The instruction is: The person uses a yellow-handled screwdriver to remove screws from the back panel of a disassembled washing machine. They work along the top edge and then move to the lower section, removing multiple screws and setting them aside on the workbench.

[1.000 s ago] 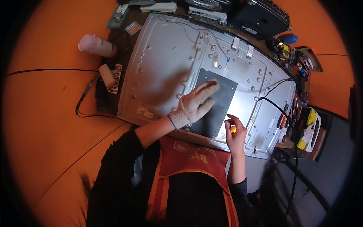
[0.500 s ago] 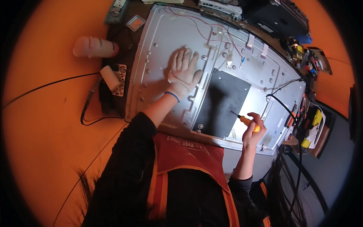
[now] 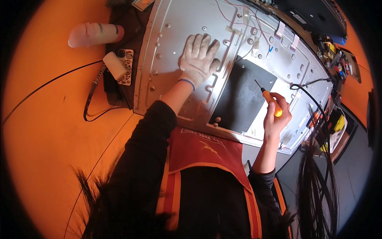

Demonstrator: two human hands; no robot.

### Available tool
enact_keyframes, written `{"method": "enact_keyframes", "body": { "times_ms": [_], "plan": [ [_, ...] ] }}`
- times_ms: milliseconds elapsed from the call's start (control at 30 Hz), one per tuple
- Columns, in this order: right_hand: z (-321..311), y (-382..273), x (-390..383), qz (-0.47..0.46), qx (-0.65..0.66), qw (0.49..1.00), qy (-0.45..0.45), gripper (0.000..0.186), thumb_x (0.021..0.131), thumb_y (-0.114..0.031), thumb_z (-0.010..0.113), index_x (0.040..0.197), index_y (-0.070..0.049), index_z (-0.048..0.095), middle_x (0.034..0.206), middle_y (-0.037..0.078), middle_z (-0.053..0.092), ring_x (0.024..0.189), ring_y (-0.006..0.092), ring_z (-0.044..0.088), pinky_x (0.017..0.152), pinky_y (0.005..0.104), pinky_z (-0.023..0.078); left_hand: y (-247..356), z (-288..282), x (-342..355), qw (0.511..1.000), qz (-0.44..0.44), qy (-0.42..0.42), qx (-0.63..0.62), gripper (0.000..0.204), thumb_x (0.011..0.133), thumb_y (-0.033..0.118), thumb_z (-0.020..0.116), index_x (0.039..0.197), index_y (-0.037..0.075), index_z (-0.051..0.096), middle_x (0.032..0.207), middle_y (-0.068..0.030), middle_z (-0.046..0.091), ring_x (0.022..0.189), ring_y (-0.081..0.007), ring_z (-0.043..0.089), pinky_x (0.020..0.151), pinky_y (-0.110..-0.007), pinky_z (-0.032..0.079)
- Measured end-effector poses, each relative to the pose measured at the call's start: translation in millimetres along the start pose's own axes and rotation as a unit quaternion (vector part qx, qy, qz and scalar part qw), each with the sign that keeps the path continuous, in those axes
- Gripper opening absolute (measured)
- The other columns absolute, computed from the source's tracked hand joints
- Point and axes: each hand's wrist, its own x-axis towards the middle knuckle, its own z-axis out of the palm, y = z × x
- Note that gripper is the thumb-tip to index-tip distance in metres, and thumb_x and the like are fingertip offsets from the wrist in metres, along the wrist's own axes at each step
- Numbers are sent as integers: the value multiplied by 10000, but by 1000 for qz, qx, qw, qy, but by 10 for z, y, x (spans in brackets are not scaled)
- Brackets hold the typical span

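I have one view only: the head-worn fisheye, looking steeply down from above my torso onto the workbench at close range. The metal panel [image 3: 238, 51] fills the frame from 11 to 2 o'clock, its straight edges bowed by the lens. My forearms enter from 6 o'clock. The orange floor [image 3: 43, 131] curves along 7 to 10 o'clock.

Orange tabletop [image 3: 47, 131], evenly lit; black cable [image 3: 51, 81] trailing across it. Dark grey floor [image 3: 350, 179] at right edge. Cluttered tools [image 3: 336, 123] beyond.
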Motion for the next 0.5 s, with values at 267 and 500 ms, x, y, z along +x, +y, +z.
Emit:
{"method": "enact_keyframes", "body": {
  "times_ms": [267,500],
  "plan": [
    [-125,156,-1096,193,305,924,-127,83,947,16,505,1026,27,524,940,111,577,901,205,629,757,320,542,6,-1303,-1221,884,141,-342,-286,534,856,166,563,1376,123,448,1380,-125,475,1269,-368,462,1038,-438,426],
    [-370,246,-2689,292,449,825,-179,272,824,23,549,1045,-94,442,954,75,473,854,163,504,797,256,387,44,-2226,-1980,862,44,-390,-321,606,716,-20,637,1301,35,490,1291,-204,528,1234,-384,488,984,-408,459]
  ]
}}
